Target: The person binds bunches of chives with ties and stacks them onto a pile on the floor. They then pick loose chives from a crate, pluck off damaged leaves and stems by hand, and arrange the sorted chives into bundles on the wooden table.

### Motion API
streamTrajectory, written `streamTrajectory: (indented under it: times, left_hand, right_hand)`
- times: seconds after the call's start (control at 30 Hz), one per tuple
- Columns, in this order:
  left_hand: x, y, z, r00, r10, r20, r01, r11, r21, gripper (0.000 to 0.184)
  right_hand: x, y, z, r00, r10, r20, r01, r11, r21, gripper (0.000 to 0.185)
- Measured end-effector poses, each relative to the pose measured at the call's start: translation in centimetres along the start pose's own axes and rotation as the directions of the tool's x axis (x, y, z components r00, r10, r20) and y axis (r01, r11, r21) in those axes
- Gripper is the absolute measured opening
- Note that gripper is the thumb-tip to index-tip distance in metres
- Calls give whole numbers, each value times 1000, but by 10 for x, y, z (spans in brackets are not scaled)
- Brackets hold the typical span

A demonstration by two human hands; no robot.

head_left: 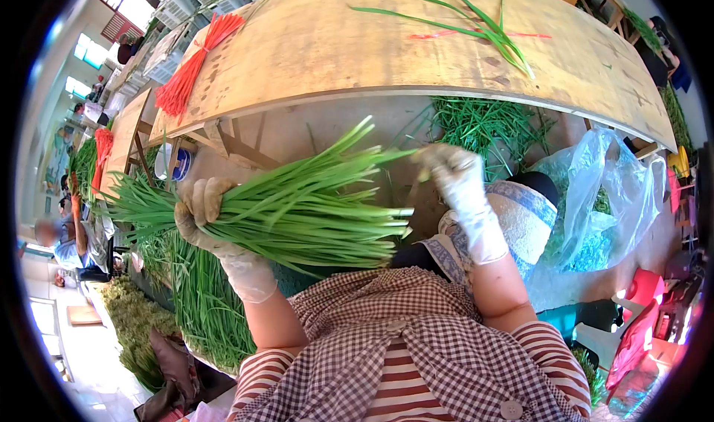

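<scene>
head view has the gloved left hand (202, 206) wrapped round a bunch of green leaves (312, 210), between apron (431, 325) and table (320, 50), while the right hand (455, 175) pinches a stray blade (396, 155); they look light, bendy and easily bruised, so a soft hold round the middle suits them

Both forearms (502, 280) are extended forward. The left hand (202, 208), gloved, is closed, with its fingers curled over; the right hand (452, 170), also gloved, is held well apart, its fingers bent inward.
</scene>
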State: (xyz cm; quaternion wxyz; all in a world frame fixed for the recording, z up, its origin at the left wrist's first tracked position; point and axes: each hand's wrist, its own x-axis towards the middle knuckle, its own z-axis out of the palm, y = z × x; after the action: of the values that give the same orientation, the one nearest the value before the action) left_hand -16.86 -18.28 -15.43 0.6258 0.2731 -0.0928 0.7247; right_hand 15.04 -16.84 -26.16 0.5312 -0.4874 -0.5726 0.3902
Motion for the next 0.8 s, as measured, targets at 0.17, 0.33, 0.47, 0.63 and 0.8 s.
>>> streamTrajectory:
  times: [0.17,0.33,0.47,0.63,0.8]
  left_hand:
    - [4,20,-10,988,29,-152,-38,998,-52,23]
    - [1,0,-14,968,-68,-241,22,981,-192,26]
    - [4,3,-16,971,-89,-223,38,975,-221,26]
    - [9,10,-13,990,-137,20,137,950,-281,26]
    - [10,25,-5,1000,-20,9,22,974,-226,23]
  right_hand:
    - [18,12,-44,917,-395,-58,160,495,-854,27]
    - [20,-47,20,814,-547,196,570,687,-450,23]
    - [13,-31,43,909,-323,263,380,901,-210,13]
    - [-2,-33,43,950,29,311,-77,987,140,10]
    - [16,15,-6,993,58,-101,-102,851,-515,15]
